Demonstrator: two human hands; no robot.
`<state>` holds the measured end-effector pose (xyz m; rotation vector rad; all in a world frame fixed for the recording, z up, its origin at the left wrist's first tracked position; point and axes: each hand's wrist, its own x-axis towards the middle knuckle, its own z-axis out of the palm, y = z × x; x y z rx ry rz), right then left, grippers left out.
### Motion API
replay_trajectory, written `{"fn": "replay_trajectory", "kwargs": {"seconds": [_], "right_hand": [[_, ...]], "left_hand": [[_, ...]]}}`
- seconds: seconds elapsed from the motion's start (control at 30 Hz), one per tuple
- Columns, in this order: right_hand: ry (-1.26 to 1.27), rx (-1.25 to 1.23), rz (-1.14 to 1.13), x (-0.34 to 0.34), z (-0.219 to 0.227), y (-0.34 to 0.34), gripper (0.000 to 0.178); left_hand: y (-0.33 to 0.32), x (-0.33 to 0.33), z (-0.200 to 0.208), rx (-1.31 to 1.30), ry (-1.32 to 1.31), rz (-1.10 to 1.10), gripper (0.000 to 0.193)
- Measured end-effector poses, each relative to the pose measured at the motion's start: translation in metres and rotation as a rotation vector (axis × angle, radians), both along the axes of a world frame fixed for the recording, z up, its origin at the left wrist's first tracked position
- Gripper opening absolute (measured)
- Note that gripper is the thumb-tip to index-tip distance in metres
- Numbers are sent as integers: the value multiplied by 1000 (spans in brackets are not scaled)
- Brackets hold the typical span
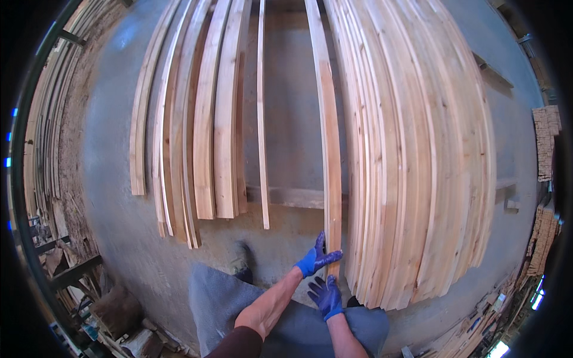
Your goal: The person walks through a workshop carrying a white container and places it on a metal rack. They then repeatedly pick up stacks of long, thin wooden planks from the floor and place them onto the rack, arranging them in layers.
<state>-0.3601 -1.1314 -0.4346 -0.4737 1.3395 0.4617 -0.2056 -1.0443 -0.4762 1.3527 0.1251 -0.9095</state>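
A long pale wooden board (332,209) runs away from me between two groups of lumber, its near end close to my body. My left hand (319,261), in a blue and purple work glove, lies across this board near that end. Its thumb points up along the board's left edge, and its fingers stretch to the right. Just below, my right hand (326,296), gloved alike, is at the board's near end with fingers spread. Whether its fingertips press on the wood I cannot tell. A grey apron (224,298) covers my lap area.
To the right lies a wide, tight row of boards (418,179). Several spaced boards (206,149) lie left, with one thin strip (263,149) apart from them. A crossbar (292,197) shows beneath. Scrap wood (116,310) sits lower left; stacked timber (544,143) stands far right.
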Motion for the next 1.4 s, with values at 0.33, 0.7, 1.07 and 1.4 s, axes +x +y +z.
{"fn": "replay_trajectory", "kwargs": {"seconds": [0.33,0.7,1.07,1.4], "right_hand": [[-78,-546,551,-22,193,-37,46],[-506,-572,926,30,244,1,49],[114,-1489,1713,150,254,-203,81],[54,-1509,1692,140,246,-227,54]], "left_hand": [[55,3,176,-113,119,137,66],[87,5,319,-88,274,172,46],[73,-13,294,-225,452,597,49],[65,67,338,-306,545,524,67]]}}
